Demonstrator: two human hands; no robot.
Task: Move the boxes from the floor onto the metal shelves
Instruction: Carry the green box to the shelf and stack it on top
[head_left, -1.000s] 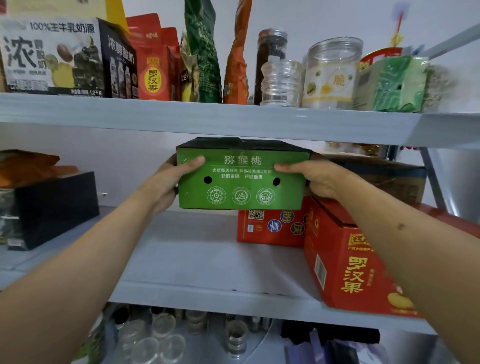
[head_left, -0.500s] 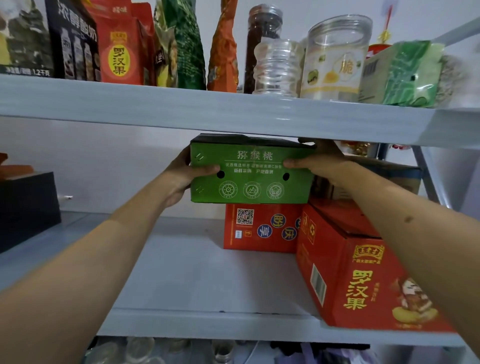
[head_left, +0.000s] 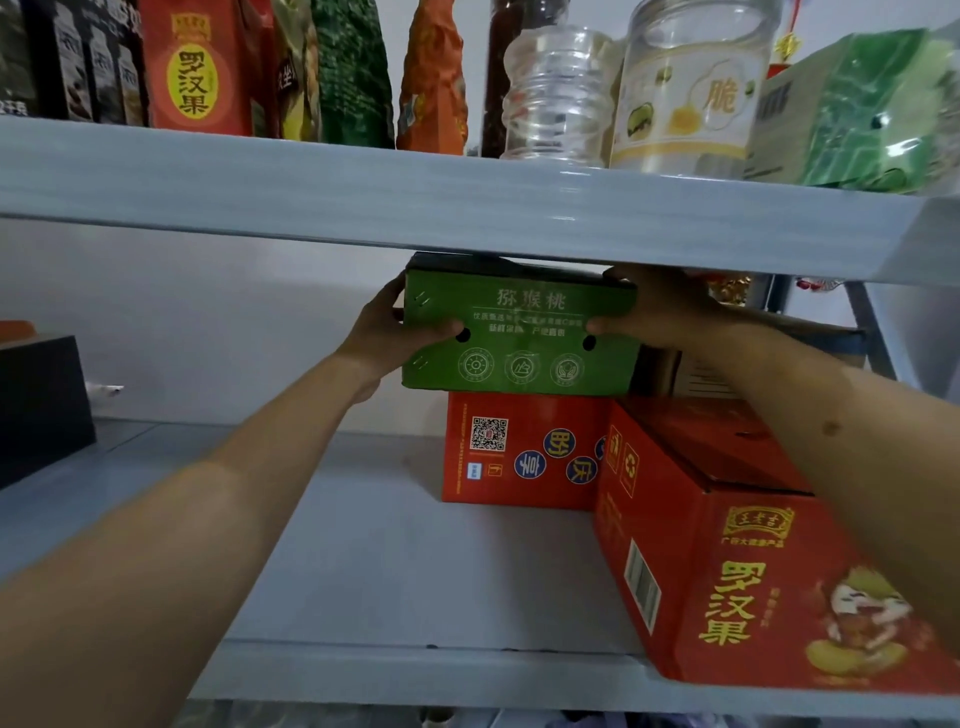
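A green cardboard box (head_left: 519, 338) with white lettering sits on top of a red box (head_left: 519, 452) at the back of the middle metal shelf (head_left: 405, 571). My left hand (head_left: 395, 332) grips the green box's left end, thumb on its front face. My right hand (head_left: 660, 306) grips its right end, thumb on the front and fingers over the top edge. The box's top lies just under the upper shelf (head_left: 467, 208). A larger red box (head_left: 727, 561) stands to the right, angled toward the shelf's front edge.
The upper shelf holds packets, a red carton (head_left: 192, 67), clear plastic jars (head_left: 685, 88) and a green box (head_left: 857, 119). A black box (head_left: 36, 405) sits at the left of the middle shelf. A brown carton (head_left: 727, 364) stands behind my right forearm.
The green box has travelled back and to the right, from above the bare shelf onto the rear red box. Both hands moved with it and kept their hold.
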